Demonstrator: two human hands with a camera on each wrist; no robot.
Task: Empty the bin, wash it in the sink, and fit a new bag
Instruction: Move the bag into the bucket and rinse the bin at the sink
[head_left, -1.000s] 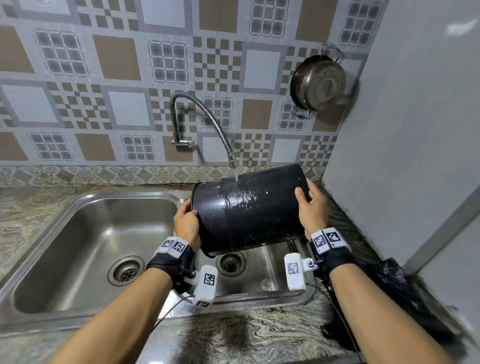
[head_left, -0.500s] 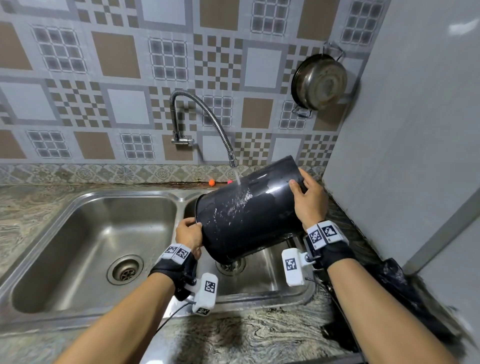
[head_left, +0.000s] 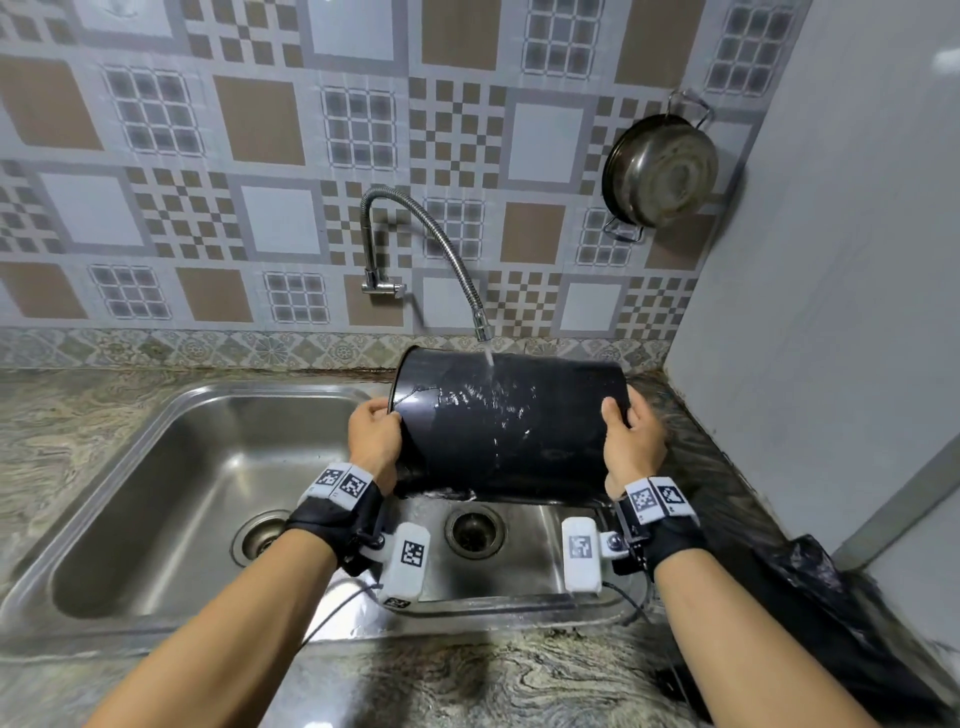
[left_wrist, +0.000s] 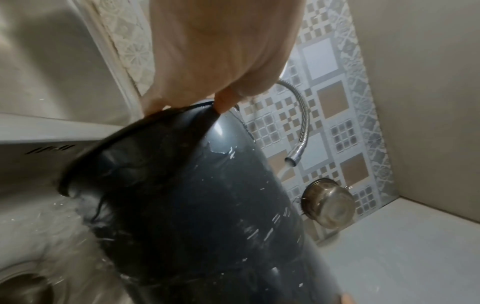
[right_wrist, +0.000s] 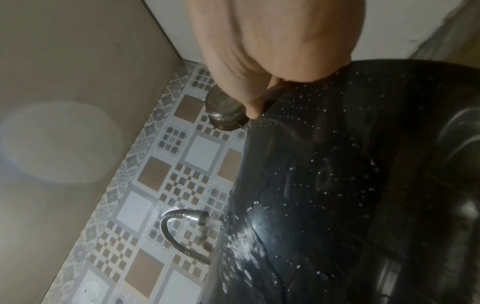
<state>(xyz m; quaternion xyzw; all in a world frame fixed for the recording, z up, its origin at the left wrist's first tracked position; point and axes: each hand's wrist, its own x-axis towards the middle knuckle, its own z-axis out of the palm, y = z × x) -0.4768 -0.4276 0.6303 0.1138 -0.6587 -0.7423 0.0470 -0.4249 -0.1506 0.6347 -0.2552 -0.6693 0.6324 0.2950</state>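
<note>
A black round bin (head_left: 511, 431) lies on its side above the right sink basin (head_left: 519, 571), mouth to the left, base to the right. Water from the flexible tap (head_left: 480, 327) runs onto its wet upper side (right_wrist: 324, 185). My left hand (head_left: 374, 441) grips the rim at the mouth, fingers curled over the edge (left_wrist: 223, 102). At the base end, my right hand (head_left: 631, 447) holds the bottom edge, thumb on the side wall (right_wrist: 255, 107). A crumpled black bag (head_left: 831, 623) lies on the counter at the right.
The left basin (head_left: 171, 499) of the steel double sink has its own drain. A steel pan (head_left: 660, 176) hangs on the tiled wall at the upper right. A grey wall (head_left: 831, 312) stands close on the right. Marbled counter (head_left: 467, 686) runs along the front.
The bin's base end has come down from its tilt, so the bin lies about level under the stream. My left hand has risen up the rim. Both hands keep their hold.
</note>
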